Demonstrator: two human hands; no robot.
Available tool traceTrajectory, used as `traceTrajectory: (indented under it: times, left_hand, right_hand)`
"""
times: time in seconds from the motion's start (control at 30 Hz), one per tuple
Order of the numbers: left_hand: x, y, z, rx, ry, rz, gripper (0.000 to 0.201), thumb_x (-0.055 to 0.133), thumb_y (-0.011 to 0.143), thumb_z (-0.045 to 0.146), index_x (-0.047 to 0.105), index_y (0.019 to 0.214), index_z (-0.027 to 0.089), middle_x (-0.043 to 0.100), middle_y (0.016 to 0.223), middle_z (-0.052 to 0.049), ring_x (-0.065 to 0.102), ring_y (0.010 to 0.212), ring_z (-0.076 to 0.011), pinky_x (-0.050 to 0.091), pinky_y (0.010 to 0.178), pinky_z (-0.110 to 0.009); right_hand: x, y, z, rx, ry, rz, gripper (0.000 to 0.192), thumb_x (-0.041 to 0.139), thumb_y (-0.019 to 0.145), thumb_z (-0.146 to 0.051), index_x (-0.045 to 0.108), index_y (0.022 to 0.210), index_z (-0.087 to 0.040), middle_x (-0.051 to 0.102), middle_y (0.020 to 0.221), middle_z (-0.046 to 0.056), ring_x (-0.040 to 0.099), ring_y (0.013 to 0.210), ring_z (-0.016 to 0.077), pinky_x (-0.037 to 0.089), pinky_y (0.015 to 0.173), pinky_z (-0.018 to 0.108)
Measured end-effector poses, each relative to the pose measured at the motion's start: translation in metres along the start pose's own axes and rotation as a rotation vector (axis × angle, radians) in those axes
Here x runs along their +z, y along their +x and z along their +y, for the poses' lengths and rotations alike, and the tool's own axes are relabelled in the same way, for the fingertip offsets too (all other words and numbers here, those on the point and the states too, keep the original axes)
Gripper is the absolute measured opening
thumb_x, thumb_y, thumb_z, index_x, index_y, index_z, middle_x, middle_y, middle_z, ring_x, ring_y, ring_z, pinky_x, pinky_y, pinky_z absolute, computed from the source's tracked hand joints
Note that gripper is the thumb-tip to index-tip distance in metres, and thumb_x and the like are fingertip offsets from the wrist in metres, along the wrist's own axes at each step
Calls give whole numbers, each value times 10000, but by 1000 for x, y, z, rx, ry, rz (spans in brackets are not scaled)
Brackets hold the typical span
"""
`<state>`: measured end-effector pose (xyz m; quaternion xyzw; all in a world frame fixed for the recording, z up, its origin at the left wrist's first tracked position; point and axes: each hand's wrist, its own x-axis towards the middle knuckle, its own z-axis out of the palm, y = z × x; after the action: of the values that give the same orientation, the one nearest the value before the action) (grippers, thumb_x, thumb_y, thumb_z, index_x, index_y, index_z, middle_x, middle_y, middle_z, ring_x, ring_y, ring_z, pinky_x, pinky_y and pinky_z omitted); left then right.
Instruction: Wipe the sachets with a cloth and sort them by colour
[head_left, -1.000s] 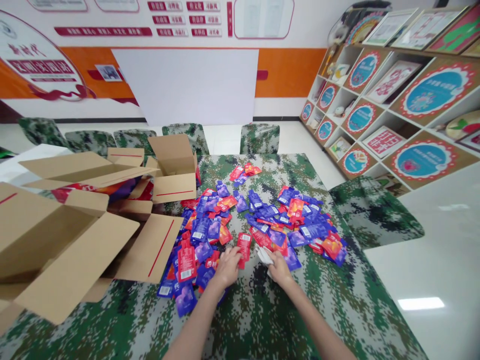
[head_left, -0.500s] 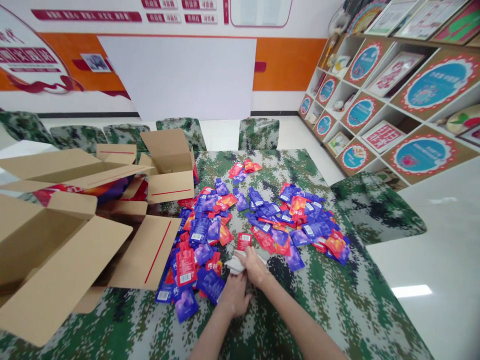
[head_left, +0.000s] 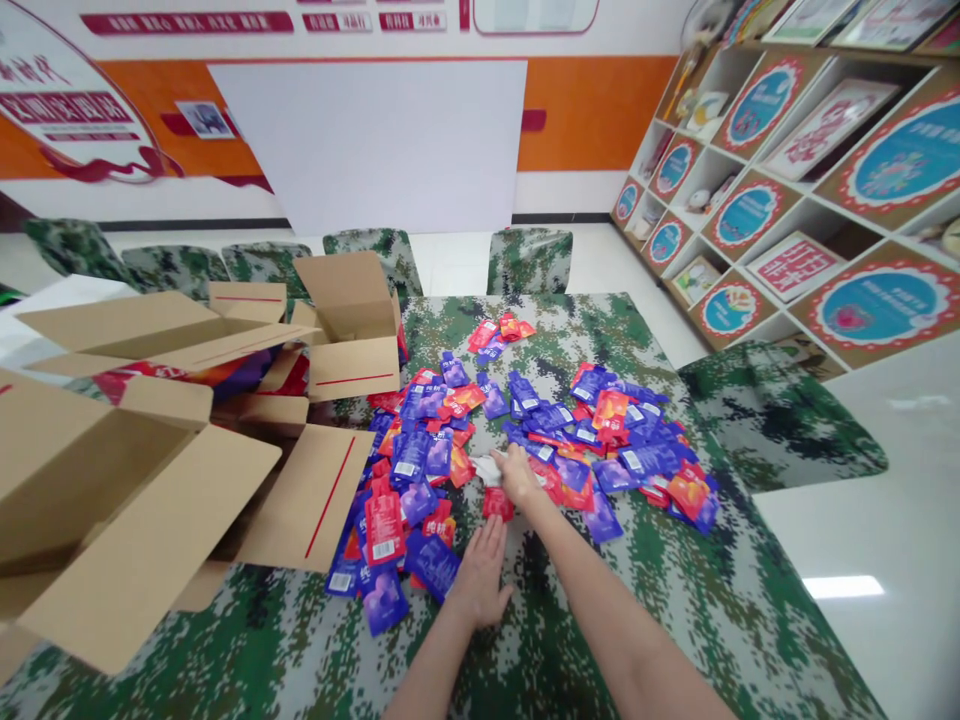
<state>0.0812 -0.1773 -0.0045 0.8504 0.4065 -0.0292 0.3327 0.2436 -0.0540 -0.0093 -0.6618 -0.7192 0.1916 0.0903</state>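
Observation:
My right hand (head_left: pixel 519 474) grips a crumpled white cloth (head_left: pixel 486 470), possibly a tissue, against the table between two heaps of pouches. Just below it lies a red pouch (head_left: pixel 497 503), flat on the camouflage cloth. My left hand (head_left: pixel 481 580) reaches toward that pouch with fingers stretched out and thumb apart; its fingertips are at the pouch's near edge. Left of my hands spreads a heap of purple and red pouches (head_left: pixel 384 525). Another heap of such pouches (head_left: pixel 651 458) lies to the right.
Open cardboard boxes (head_left: pixel 341 365) crowd the table's left side, their flaps (head_left: pixel 202 540) sticking out toward the pouches. Several pouches (head_left: pixel 495 340) lie farther back. Camouflage-covered chairs (head_left: pixel 529 262) stand behind the table, one chair (head_left: pixel 780 410) at the right. Shelves (head_left: pixel 795 200) line the right wall.
My right hand has moved away from me with the white cloth, uncovering the red pouch's near part. My left hand has come off the cloth and straightened its fingers. The view has shifted slightly.

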Motion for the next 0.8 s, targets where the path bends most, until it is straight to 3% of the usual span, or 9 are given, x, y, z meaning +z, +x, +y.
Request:
traceTrajectory:
  times: [0.17, 0.27, 0.37, 0.47, 0.63, 0.8]
  left_hand:
    - [3, 0, -1, -3, -9, 13, 930, 537, 714, 450, 54, 1440, 126, -69, 1502, -56, -81, 1365, -268, 2, 1116, -419]
    - [6, 1, -3, -34, -36, -1, 882, 546, 708, 442, 135, 1434, 155, 46, 1507, -63, -26, 1369, -286, 18, 1118, -433]
    - [7, 0, -4, -39, -52, -18, 813, 537, 717, 445, 213, 1417, 187, 159, 1493, -60, 33, 1368, -295, 30, 1117, -441]
    - [3, 0, -2, -26, -30, -26, 852, 518, 723, 471, 157, 1431, 162, 128, 1498, -72, 22, 1369, -289, 15, 1115, -434]
    - [-2, 2, 1, -11, 50, -37, 937, 489, 730, 488, 7, 1437, 105, -122, 1493, -60, -109, 1360, -268, -33, 1104, -418]
    - [3, 5, -2, -12, 91, -65, 953, 486, 726, 504, -9, 1434, 102, -154, 1487, -53, -133, 1358, -244, -33, 1104, -385]
  right_hand:
    - [-9, -44, -15, -145, 89, 47, 447, 386, 879, -152, 442, 1307, -269, 429, 1041, 87, 377, 979, 221, 338, 856, 324]
    - [4, -84, -26, -217, 124, 5, 449, 425, 879, -209, 418, 1318, -305, 430, 1083, 85, 379, 1000, 226, 364, 843, 316]
    - [17, -99, -28, -207, 136, -31, 480, 439, 864, -183, 404, 1326, -309, 438, 1095, 84, 386, 1004, 219, 365, 855, 311]
    - [19, -77, -19, -154, 98, -53, 501, 482, 830, -164, 431, 1312, -291, 430, 1093, 85, 380, 1006, 222, 351, 869, 310]
    - [11, -20, -1, -99, 45, -69, 460, 424, 825, -82, 527, 1243, -246, 440, 1036, 99, 377, 979, 223, 313, 856, 303]
    - [12, 0, 2, 16, 29, -31, 415, 406, 854, -114, 552, 1220, -246, 454, 980, 95, 383, 904, 212, 296, 816, 296]
